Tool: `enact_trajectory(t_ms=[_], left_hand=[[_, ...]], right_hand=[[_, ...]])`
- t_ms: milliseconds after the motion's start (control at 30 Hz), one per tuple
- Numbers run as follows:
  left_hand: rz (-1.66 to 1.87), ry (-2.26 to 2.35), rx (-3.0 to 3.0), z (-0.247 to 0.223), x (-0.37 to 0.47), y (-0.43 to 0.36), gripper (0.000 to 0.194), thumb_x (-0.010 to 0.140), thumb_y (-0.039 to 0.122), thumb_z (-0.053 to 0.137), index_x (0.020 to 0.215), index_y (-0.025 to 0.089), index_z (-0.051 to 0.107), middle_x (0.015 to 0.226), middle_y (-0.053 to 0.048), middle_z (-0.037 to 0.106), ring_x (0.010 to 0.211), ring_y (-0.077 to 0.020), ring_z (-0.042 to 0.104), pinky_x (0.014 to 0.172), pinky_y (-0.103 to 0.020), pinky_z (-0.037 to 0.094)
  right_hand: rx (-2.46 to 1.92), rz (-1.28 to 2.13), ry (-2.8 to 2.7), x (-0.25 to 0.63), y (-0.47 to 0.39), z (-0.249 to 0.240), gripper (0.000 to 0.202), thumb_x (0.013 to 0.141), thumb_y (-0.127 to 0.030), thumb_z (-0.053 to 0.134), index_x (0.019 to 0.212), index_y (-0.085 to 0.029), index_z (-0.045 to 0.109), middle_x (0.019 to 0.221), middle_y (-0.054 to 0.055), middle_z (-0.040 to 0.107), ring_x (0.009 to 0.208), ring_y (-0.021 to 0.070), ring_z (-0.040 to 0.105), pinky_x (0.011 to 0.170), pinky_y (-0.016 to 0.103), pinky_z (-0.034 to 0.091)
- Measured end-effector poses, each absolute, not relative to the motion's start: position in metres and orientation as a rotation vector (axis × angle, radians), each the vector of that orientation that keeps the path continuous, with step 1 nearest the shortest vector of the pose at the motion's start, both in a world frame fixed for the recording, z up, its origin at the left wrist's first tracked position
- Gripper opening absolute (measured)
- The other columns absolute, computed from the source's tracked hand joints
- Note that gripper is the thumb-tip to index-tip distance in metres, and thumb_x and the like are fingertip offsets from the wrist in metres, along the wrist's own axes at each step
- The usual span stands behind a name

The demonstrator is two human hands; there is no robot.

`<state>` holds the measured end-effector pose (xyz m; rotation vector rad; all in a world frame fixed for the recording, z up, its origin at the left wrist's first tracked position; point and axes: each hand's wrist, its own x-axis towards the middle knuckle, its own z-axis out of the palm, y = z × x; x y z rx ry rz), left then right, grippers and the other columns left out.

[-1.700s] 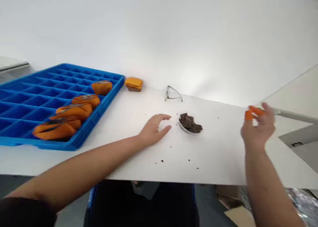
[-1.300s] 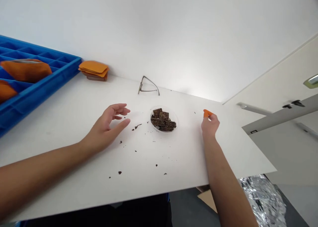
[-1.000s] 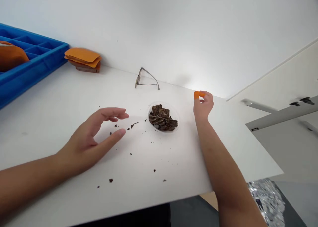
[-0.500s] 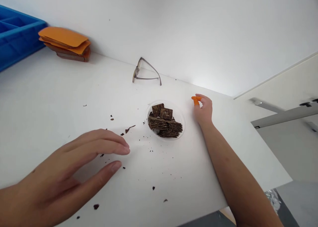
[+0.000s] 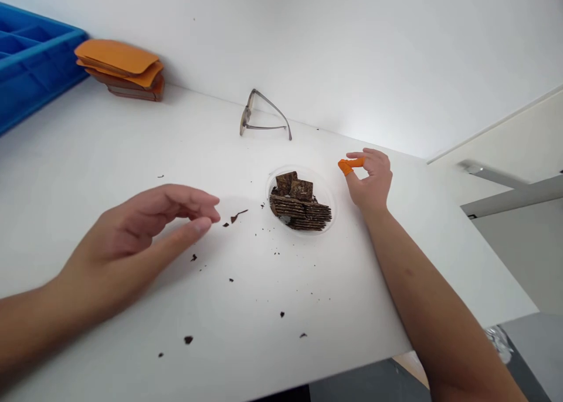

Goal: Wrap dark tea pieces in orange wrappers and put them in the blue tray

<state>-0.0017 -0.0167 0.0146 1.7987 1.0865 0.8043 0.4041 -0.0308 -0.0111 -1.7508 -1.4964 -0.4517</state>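
Dark crumbs [image 5: 188, 340] litter the near worktop [image 5: 246, 364]; a passing wrist could drag them about. Just beyond, the left hand [image 5: 132, 232] hangs with its fingers curled, leaving a narrow gap or none: which, one cannot tell. A stemmed flake [image 5: 236, 216] lies just beside them. Farther right, dark thin squares [image 5: 303, 214] fill much of a clear dish [image 5: 329, 191], two leaning at the back. They look brittle, so a hard pinch could crack them. The right hand [image 5: 373, 179], near the rim, has its orange-covered fingers pinched tip to tip, nothing showing between; a careless swing could tip the dish or catch the glasses [image 5: 244, 120] behind.
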Motion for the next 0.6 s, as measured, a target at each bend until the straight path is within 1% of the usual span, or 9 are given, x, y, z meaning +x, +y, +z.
enact_trajectory(t_ms=[100,167,233,267,333,433,500,600], left_hand=[[0.802,1.044,1.789,0.012,-0.001,-0.011,0.033,0.089,0.059,0.068,0.104,0.030,0.071,0.102,-0.001,0.075,0.099,-0.0226,0.070,0.084,-0.037,0.061],[0.781,0.968,1.868,0.010,-0.002,-0.015,0.027,0.092,0.054,0.066,0.103,0.030,0.070,0.101,-0.001,0.075,0.098,-0.0213,0.070,0.086,-0.036,0.060],[0.770,0.880,1.949,0.009,-0.003,-0.023,0.018,0.096,0.044,0.063,0.104,0.030,0.069,0.103,-0.001,0.074,0.102,-0.0201,0.070,0.091,-0.034,0.060],[0.770,0.836,1.979,0.010,-0.003,-0.027,0.015,0.097,0.040,0.061,0.106,0.029,0.069,0.104,-0.001,0.074,0.103,-0.0192,0.070,0.093,-0.034,0.059],[0.774,0.765,2.018,0.011,-0.004,-0.032,0.014,0.098,0.033,0.059,0.108,0.028,0.068,0.105,-0.001,0.073,0.103,-0.0176,0.069,0.096,-0.033,0.057],[0.771,0.694,2.026,0.014,-0.004,-0.032,0.014,0.098,0.030,0.058,0.109,0.028,0.067,0.105,-0.001,0.073,0.101,-0.0162,0.068,0.095,-0.032,0.057],[0.759,0.671,1.996,0.014,-0.004,-0.030,0.014,0.098,0.030,0.058,0.108,0.028,0.068,0.104,-0.001,0.073,0.100,-0.0156,0.069,0.093,-0.031,0.057],[0.760,0.656,1.945,0.012,-0.005,-0.026,0.015,0.098,0.032,0.059,0.108,0.028,0.069,0.103,-0.001,0.073,0.100,-0.0162,0.070,0.093,-0.031,0.058]], right_hand=[[-1.775,-0.400,-1.474,0.410,-0.030,-0.016,0.015,0.093,-0.032,0.059,0.093,-0.025,0.072,0.115,0.003,0.077,0.126,0.0261,0.061,0.111,0.054,0.047],[-1.780,-0.389,-1.432,0.414,-0.029,-0.018,0.019,0.094,-0.031,0.056,0.098,-0.024,0.073,0.117,0.005,0.076,0.126,0.0260,0.062,0.111,0.054,0.047],[-1.796,-0.363,-1.397,0.415,-0.029,-0.019,0.023,0.094,-0.030,0.054,0.102,-0.023,0.074,0.120,0.007,0.075,0.125,0.0260,0.062,0.111,0.053,0.046],[-1.811,-0.340,-1.387,0.415,-0.030,-0.019,0.025,0.093,-0.030,0.053,0.104,-0.022,0.074,0.121,0.008,0.074,0.124,0.0259,0.062,0.109,0.052,0.047],[-1.851,-0.287,-1.374,0.414,-0.031,-0.018,0.027,0.092,-0.031,0.054,0.106,-0.022,0.075,0.120,0.009,0.074,0.118,0.0262,0.064,0.100,0.049,0.052],[-1.919,-0.222,-1.363,0.411,-0.033,-0.015,0.026,0.087,-0.037,0.059,0.101,-0.023,0.077,0.116,0.009,0.075,0.107,0.0271,0.066,0.085,0.044,0.054],[-1.963,-0.200,-1.368,0.409,-0.033,-0.013,0.025,0.082,-0.041,0.064,0.093,-0.023,0.077,0.110,0.009,0.075,0.103,0.0280,0.065,0.084,0.045,0.053],[-2.031,-0.184,-1.382,0.406,-0.032,-0.010,0.027,0.077,-0.048,0.066,0.082,-0.023,0.074,0.096,0.008,0.073,0.097,0.0295,0.063,0.086,0.049,0.051]])
